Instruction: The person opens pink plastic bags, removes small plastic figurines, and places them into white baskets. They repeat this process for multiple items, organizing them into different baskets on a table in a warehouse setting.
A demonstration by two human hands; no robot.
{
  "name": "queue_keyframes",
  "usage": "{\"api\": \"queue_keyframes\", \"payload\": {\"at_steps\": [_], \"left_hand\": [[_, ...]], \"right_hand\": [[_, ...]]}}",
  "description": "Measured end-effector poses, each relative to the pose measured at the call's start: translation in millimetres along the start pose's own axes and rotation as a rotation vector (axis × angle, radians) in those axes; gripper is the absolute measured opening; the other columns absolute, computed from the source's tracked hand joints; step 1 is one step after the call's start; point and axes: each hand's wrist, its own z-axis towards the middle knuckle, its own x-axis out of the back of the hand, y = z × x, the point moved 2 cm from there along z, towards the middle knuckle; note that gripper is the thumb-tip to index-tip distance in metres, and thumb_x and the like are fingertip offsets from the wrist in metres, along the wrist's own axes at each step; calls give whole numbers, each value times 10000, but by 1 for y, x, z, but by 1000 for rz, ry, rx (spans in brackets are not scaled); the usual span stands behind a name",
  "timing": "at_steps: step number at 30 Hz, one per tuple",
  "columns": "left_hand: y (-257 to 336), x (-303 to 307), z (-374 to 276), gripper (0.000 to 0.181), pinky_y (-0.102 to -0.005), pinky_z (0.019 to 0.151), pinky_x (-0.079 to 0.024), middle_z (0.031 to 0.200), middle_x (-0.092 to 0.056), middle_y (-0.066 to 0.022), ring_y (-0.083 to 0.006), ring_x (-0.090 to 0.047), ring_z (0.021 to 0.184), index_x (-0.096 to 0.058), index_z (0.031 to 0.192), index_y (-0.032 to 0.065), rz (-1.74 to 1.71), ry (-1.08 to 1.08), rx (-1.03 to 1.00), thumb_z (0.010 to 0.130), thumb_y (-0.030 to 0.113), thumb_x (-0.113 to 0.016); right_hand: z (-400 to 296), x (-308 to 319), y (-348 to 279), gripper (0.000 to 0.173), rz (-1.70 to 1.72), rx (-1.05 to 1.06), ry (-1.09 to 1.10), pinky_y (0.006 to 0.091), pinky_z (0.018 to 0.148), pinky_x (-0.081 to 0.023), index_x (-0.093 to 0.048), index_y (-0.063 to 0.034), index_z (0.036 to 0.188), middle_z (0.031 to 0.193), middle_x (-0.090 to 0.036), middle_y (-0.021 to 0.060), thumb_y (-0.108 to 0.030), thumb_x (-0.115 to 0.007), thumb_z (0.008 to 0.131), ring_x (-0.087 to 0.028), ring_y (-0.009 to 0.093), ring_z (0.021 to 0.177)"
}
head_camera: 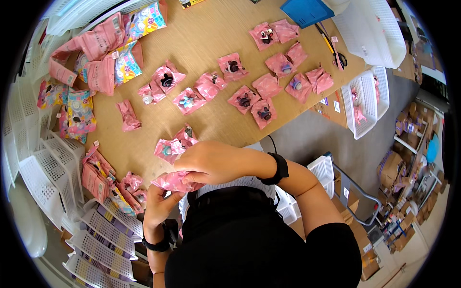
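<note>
Close to my body, a pink foil packet point(173, 181) is held between both hands. My left hand point(160, 203) grips its left end, thumb on the near side. From the right, my right hand point(207, 163) pinches the other end and hides part of it. What the packet holds cannot be seen. Just beyond my hands lies an opened pink packet with a teal figure point(166, 150), touching another pink wrapper point(185, 135). A narrow folded pink packet point(129, 116) lies apart to the left. Farther out are several opened packets with small figures, among them a black one point(166, 80).
Colourful printed bags point(128, 64) and pink pouches point(99, 77) pile at the table's left. White perforated baskets point(47, 180) line that side. At the right back are scissors point(340, 60), a yellow cutter point(326, 39), a blue folder point(306, 12) and white bins point(360, 104).
</note>
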Motion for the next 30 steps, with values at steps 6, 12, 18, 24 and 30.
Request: {"api": "queue_keyframes", "payload": {"at_steps": [6, 12, 18, 24, 30], "left_hand": [[13, 4, 14, 242, -238, 760, -428, 916, -572, 0, -92, -540, 877, -569, 995, 8, -124, 0, 61, 765, -4, -644], [10, 16, 5, 231, -241, 771, -441, 967, -605, -35, -104, -565, 876, -565, 1029, -2, -280, 112, 0, 803, 2, -612], [10, 15, -4, 157, -251, 681, -467, 876, -622, -54, -121, -587, 777, -574, 973, -9, -248, 104, -9, 816, -8, -582], [8, 3, -25, 127, -244, 626, -471, 778, -624, -58, -117, -589, 689, -573, 937, -12, -246, 15, -42, 810, -21, -565], [11, -7, -40, 97, -241, 627, -476, 737, -621, -49, -109, -589, 667, -581, 906, -17, -194, -6, -94, 813, 8, -576]], "right_hand": [[10, 16, 6, 247, 177, -110, -68, 391, 618, -432, -531, -6, 917, 768, -568, 148, -173, -615, 757, -564, 328, 730], [22, 9, -5, 421, 185, -117, -18, 372, 626, -438, -482, -12, 1053, 772, -573, 165, -242, -661, 750, -577, 308, 718], [17, -14, -3, 484, 176, -219, -85, 371, 589, -414, -458, 8, 1100, 761, -558, 187, -229, -677, 740, -540, 325, 656], [5, -17, -19, 409, 192, -181, -145, 357, 519, -388, -464, 18, 994, 638, -530, 175, -204, -676, 723, -545, 287, 575], [-10, -11, -44, 371, 166, -246, -198, 290, 500, -380, -457, -8, 869, 621, -481, 60, -260, -692, 731, -466, 118, 567]]}}
